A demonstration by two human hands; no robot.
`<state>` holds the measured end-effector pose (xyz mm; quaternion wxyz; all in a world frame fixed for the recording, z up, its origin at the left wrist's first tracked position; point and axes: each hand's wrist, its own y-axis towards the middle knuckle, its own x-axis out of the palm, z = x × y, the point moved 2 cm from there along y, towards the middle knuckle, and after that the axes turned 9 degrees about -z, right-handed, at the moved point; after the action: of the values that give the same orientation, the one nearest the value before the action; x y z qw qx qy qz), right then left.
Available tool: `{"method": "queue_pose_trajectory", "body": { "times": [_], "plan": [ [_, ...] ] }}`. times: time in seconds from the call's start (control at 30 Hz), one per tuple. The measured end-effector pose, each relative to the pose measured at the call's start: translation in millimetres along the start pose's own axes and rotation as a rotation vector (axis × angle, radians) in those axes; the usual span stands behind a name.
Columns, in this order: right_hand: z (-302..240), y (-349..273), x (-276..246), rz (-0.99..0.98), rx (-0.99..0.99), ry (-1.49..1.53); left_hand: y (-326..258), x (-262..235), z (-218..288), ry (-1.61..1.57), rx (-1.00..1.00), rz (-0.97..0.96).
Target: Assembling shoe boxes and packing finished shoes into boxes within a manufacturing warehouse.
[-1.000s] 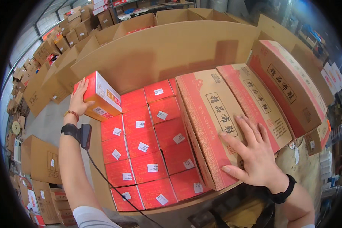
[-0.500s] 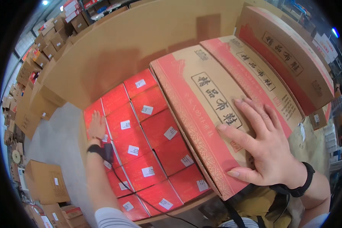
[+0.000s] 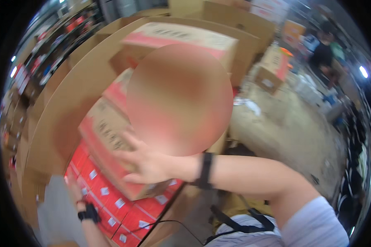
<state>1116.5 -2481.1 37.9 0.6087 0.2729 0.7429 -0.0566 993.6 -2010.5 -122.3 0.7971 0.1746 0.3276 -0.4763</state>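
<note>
My right hand [image 3: 142, 162] lies with spread fingers on top of a long tan and pink cardboard box [image 3: 105, 138], near its close end; motion smears the fingertips. Beneath that box are several red boxes with white labels [image 3: 119, 203], packed in rows inside a big brown carton [image 3: 49, 123]. At the left edge of the red rows rests my left hand [image 3: 73, 187], fingers stretched out and blurred. Both wrists wear black bands, and a thin cable runs from the left one across the red boxes. A round blurred patch covers the middle of the view.
Another tan and pink box [image 3: 181, 35] lies at the far side of the carton. On the floor to the right stands a tan box [image 3: 272, 70], with a person [image 3: 323, 51] beyond it. Loaded shelves [image 3: 66, 45] line the far left.
The view has swung right, so the carton now sits further left. The tan and pink box under my right hand has shifted leftward over the red boxes. Red boxes now show at its near end.
</note>
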Motion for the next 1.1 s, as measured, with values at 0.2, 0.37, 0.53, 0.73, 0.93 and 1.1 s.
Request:
{"method": "queue_pose_trajectory", "body": {
  "times": [0.2, 0.37, 0.53, 0.73, 0.93, 1.1],
  "plan": [
    [6.4, -25.0, -8.9, 0.156, -0.013, 0.166, -156.9, 37.5, 349.6, -0.436, 0.808, 0.289],
    [44.1, -163.2, -48.6, 0.538, -0.266, 0.421, -237.1, 178.3, 490.1, -0.932, 1.425, -0.138],
    [82.2, -466.8, -49.1, 0.660, 0.727, 0.089, -292.4, 376.0, 529.8, -0.113, 1.061, -1.221],
    [-138.7, -707.7, 13.9, 1.915, 1.895, 0.494, -337.8, 550.9, 438.3, 1.039, 1.341, -1.604],
    [-284.9, -695.8, 143.3, 2.808, 2.181, 0.638, -321.1, 604.4, 395.1, 1.220, 1.563, -1.653],
    [-334.7, -706.9, 135.3, 2.674, 2.233, 0.158, -338.1, 572.9, 406.0, 0.964, 0.327, -2.530]
  ]
}}
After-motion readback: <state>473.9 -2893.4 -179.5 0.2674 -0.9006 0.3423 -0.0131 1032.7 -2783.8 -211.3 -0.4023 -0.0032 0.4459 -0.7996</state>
